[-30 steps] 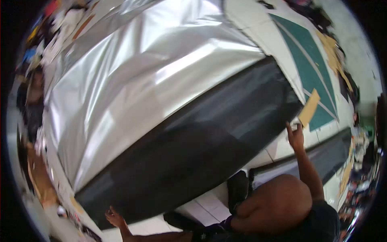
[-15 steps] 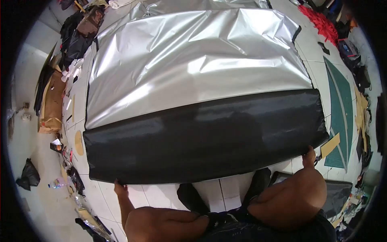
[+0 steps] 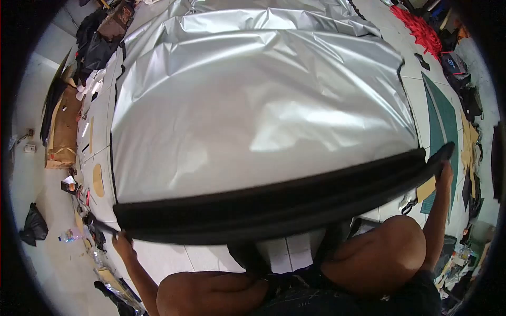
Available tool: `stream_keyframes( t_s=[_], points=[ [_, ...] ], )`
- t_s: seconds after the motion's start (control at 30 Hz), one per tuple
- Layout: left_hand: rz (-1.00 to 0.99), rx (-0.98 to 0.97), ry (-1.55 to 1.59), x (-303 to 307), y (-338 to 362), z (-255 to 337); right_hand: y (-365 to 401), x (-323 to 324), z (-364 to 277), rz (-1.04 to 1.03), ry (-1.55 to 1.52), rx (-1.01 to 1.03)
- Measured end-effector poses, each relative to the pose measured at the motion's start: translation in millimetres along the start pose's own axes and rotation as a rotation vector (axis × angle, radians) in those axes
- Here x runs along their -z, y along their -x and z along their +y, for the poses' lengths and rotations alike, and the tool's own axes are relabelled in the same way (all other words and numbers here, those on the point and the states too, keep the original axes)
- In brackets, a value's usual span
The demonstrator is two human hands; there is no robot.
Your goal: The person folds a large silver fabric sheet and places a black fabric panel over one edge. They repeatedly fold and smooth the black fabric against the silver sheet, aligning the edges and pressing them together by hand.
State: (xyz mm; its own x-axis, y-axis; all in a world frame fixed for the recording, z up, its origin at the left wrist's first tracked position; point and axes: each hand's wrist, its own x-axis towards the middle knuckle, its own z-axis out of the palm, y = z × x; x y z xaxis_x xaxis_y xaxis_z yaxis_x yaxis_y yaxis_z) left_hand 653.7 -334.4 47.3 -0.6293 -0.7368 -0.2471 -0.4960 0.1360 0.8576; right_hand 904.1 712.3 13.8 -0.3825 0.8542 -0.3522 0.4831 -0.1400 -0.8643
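Note:
A large silver sheet (image 3: 221, 105) with dark edging lies wrinkled on the floor. Across its near side runs a black band (image 3: 274, 195), raised and bowed toward my legs. My left hand (image 3: 123, 245) is closed around the band's left end, where a dark strip sticks out past the fingers. At the right, my right hand (image 3: 445, 171) grips the other end, which is lifted above the floor. My fingers are partly hidden behind the material on both sides.
A green mat (image 3: 440, 116) and a tan card piece (image 3: 426, 189) lie at the right. Red material (image 3: 419, 31) is at the upper right. On the left are a cardboard box (image 3: 66, 129), a black bag (image 3: 35, 225) and a plastic bottle (image 3: 70, 235).
Both hands have moved outward, the right one also up. The black band is narrower and its ends are lifted. More silver sheet shows, its near part shifted toward me.

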Motion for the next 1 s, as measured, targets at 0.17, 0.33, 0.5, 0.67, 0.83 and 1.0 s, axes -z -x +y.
stream_keyframes(
  t_s=[0.17,0.33,0.5,0.67,0.83,1.0],
  points=[
    [-0.174,-0.110,0.048,-122,-32,48,-88,-95,-59,-0.027,0.018,0.285],
    [-0.205,-0.702,-0.643,-165,56,-1,85,-201,-53,0.070,1.035,0.834],
    [-0.366,-1.059,-1.009,-141,155,-65,181,-196,1,-0.112,0.956,0.914],
    [-0.410,-1.028,-1.041,-161,151,-82,172,-197,42,-0.240,1.114,0.896],
    [-0.474,-0.948,-1.124,-182,136,-76,147,-216,34,-0.311,1.083,0.935],
    [-0.569,-0.857,-1.159,-185,128,-75,133,-225,37,-0.411,1.119,0.879]
  ],
)
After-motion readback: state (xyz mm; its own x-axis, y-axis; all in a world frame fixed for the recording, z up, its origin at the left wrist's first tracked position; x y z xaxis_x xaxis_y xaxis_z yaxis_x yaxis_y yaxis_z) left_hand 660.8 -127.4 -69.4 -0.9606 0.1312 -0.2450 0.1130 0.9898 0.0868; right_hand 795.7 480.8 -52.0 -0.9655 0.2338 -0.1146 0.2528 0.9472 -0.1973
